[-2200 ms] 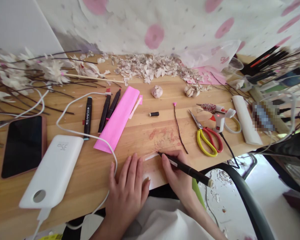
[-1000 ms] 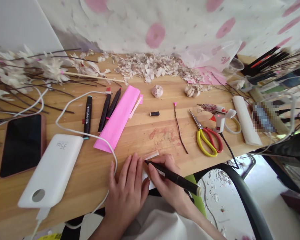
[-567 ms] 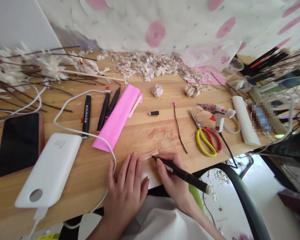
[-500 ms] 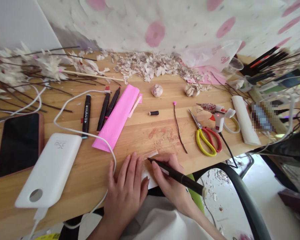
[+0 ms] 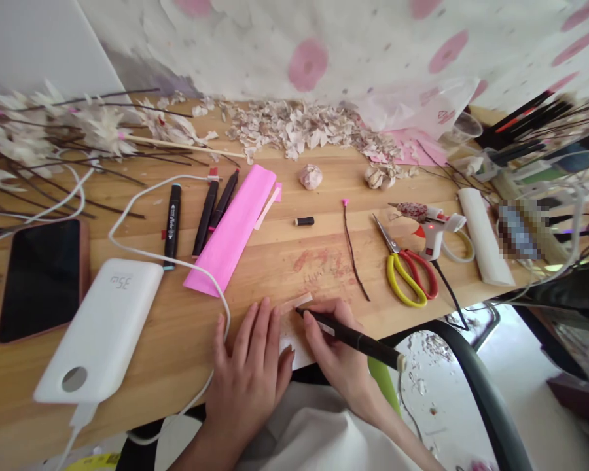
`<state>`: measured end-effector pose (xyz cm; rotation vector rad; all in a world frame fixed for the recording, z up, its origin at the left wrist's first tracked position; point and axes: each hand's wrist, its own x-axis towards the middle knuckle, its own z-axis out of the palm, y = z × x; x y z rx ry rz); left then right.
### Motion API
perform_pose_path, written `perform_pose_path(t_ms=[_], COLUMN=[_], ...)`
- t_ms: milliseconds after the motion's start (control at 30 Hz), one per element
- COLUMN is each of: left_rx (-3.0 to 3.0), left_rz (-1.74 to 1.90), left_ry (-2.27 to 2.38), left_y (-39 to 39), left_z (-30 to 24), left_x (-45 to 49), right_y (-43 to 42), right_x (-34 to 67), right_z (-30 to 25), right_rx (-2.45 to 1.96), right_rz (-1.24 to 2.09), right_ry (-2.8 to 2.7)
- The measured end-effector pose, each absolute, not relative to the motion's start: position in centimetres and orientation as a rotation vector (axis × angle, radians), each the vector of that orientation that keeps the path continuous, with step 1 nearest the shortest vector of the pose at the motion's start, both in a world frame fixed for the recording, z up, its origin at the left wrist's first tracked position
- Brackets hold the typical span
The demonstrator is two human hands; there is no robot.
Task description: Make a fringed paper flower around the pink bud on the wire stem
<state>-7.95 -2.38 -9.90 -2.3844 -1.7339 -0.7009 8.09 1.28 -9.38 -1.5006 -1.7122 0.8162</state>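
My right hand (image 5: 338, 347) grips a black marker pen (image 5: 358, 340), its tip on a narrow pale strip (image 5: 299, 302) at the table's front edge. Flat on the table just left of it lies my left hand (image 5: 252, 360), fingers stretched out and fingertips close to the strip's left end. Between the two hands a piece of white paper (image 5: 297, 350) shows in part. The marker's small black cap (image 5: 304, 222) lies farther back. To its right is a thin dark stem (image 5: 356, 255) with a pink tip.
Scissors (image 5: 405, 271) and a glue gun (image 5: 429, 226) lie at the right. Folded pink paper (image 5: 233, 232), several black markers (image 5: 173, 226), a white power bank (image 5: 101, 330) and a phone (image 5: 43, 281) are at the left, with a white cable across. Dried petals (image 5: 299, 127) line the back.
The marker's tip has moved slightly to the right along the strip, with my right hand. My left hand stays flat in place. The view has shifted a little.
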Motion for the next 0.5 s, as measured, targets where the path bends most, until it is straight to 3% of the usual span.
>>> perform_pose_path(t_ms=[500], left_rx=[-2.374], left_rz=[-0.695], left_ry=[-1.739], left_y=[-2.39], left_z=[-10.0], left_x=[-7.87], right_y=[1.84], right_x=[8.76], right_z=[-9.44], right_rx=[-1.505], right_rz=[0.756], right_ry=[-1.73])
